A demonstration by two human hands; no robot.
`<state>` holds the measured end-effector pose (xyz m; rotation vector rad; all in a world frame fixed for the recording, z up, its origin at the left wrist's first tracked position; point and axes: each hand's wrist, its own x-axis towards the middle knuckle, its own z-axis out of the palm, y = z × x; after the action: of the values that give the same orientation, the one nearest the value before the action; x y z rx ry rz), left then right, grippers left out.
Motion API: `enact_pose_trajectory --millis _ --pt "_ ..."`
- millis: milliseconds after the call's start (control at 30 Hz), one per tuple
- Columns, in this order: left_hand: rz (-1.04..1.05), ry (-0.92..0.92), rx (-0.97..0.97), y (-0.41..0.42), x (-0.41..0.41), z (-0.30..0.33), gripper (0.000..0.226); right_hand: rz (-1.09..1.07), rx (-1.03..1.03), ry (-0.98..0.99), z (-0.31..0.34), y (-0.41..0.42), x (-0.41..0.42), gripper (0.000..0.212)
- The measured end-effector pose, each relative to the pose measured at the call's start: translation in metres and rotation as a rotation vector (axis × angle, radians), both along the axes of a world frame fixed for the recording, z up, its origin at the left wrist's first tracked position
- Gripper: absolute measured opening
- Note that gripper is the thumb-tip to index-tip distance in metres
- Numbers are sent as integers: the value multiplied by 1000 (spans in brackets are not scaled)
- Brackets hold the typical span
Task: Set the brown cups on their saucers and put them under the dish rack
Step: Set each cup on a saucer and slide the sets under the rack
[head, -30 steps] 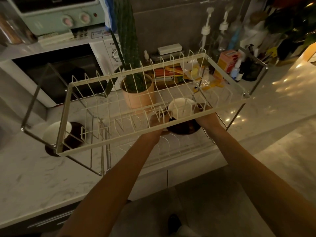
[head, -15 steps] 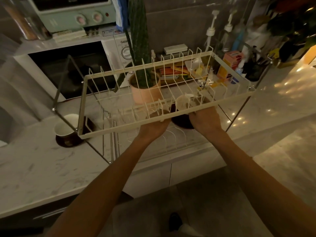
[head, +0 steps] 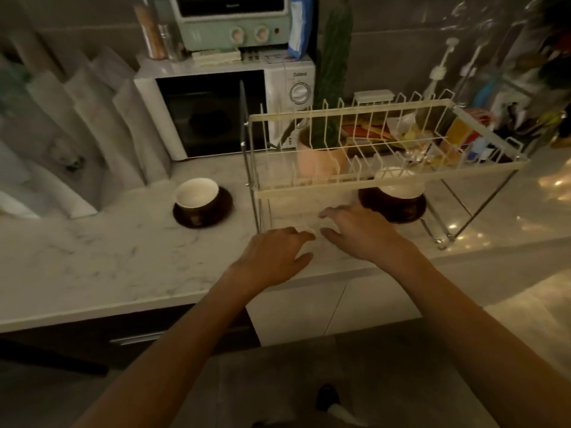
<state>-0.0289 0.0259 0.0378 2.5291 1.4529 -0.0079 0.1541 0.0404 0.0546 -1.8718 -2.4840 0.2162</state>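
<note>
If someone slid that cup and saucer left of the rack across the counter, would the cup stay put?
Probably, if pushed gently. The cup sits loose in its saucer, so a jolt could shift or rattle it. It looks like glazed ceramic, likely breakable. The marble-look counter seems smooth, so the saucer should slide easily.

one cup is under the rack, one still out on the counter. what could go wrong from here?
1. The left cup on its saucer must pass the dish rack end frame; it could clip a leg.
2. The cup is loose on the saucer, so tilting in transit could slide it off.
3. Both empty hands, left hand and right hand, sit beside the placed cup; a careless sweep might knock it.
</note>
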Motion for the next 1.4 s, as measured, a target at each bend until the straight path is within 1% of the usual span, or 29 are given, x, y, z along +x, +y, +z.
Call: enact_pose_trajectory --millis 100,200,333,433,533,733,800,867,967,1033,1167,1267,1333,1400 --pt "-3 16 -70 -22 -30 3 50 69 -154 -74 1 -12 -26 47" --pt "19 89 -154 -39 -62 4 53 120 -340 -98 -2 -21 -54 50" --pt "89 190 -227 -49 -111 0 54 182 -429 -103 -1 -32 -92 52" --pt "169 225 -194 -54 -146 -1 52 232 -436 -86 4 -37 -121 55" --pt "253 276 -167 -56 -180 -1 55 274 -430 -77 10 -37 -151 56" --pt "341 315 -174 -51 -231 5 57 251 -237 -202 6 -27 -197 58" --pt "376 313 -175 -47 -242 5 57 216 -197 -199 3 -22 -208 57" --pt "407 299 -171 -41 -250 4 57 176 -154 -144 1 -15 -216 54" --pt "466 260 -130 -28 -256 -1 56 112 -64 -33 -1 -2 -224 48" --pt "513 215 -53 -18 -257 -4 56 81 15 20 -4 10 -230 48" --pt "624 11 138 6 -253 -10 54 25 148 98 -13 39 -239 54" --pt "667 -134 238 32 -248 -16 54 -24 227 146 -24 63 -241 56" --pt "732 -251 235 55 -244 -22 56 -70 237 193 -32 81 -242 56" --pt "824 -380 165 78 -240 -27 58 -131 204 260 -40 98 -244 57"
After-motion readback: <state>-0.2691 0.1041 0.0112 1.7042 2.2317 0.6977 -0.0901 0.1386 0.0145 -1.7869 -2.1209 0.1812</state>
